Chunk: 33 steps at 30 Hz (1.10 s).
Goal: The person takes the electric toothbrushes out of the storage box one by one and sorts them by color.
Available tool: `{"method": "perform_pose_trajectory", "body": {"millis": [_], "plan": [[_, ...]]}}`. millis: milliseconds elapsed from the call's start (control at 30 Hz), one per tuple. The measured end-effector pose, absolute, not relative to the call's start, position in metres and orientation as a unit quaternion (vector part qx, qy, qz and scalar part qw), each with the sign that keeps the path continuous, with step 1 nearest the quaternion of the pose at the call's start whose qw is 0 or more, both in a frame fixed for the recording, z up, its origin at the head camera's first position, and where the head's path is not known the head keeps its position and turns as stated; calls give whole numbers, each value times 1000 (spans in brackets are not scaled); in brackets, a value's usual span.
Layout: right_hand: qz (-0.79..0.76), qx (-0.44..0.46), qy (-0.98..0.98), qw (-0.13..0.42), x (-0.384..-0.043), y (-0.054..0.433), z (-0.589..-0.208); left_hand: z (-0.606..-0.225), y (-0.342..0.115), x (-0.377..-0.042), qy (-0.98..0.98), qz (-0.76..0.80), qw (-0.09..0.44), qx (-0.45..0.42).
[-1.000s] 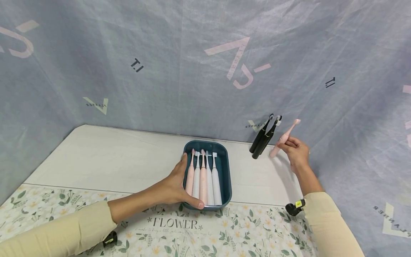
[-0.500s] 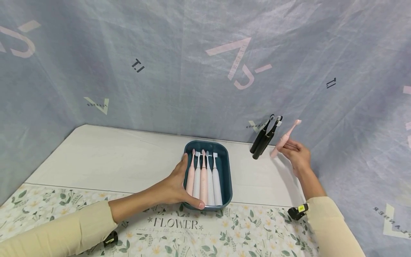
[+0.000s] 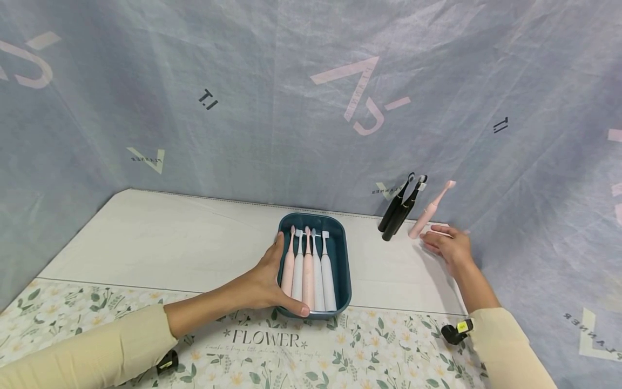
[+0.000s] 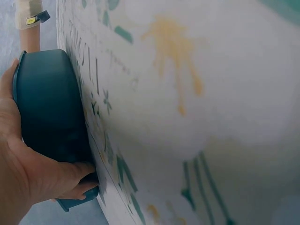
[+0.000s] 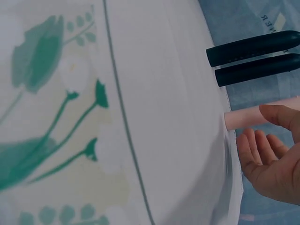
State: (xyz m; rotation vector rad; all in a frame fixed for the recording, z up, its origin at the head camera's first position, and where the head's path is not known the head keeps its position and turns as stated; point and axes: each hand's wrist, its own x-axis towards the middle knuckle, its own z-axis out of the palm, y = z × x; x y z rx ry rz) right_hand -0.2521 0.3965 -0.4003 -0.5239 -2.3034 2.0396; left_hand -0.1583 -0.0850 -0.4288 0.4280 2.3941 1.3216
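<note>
The sleeves (image 3: pixel 507 346) are pale cream-yellow with a plain edge. Just beside each sleeve's end sits a small, rounded black device (image 3: pixel 452 335) bearing a yellow label (image 3: pixel 465 326) with dark marks.

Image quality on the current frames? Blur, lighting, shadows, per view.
Head: bright, toothbrushes in the tray legible, soft shadow below the right hand. Left wrist: near floral print badly blurred, tray wall dark. Right wrist: dim, near print soft, black toothbrushes crisper, shadow across the white surface.
</note>
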Motion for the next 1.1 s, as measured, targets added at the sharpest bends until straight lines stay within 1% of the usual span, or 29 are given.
{"method": "perform_pose_trajectory", "body": {"millis": [333, 600, 900, 1100], "plan": [[673, -140, -726, -19, -245, 393, -404, -429, -85, -159, 848, 472, 191, 143], [667, -141, -731, -31, -240, 388, -405, -428, -84, -159, 844, 480, 195, 141], [658, -124, -741, -54, -244, 382, -412, -429, -85, -159, 841, 485, 195, 141], [666, -116, -735, -56, -247, 378, -417, -429, -85, -159, 844, 480, 193, 140]]}}
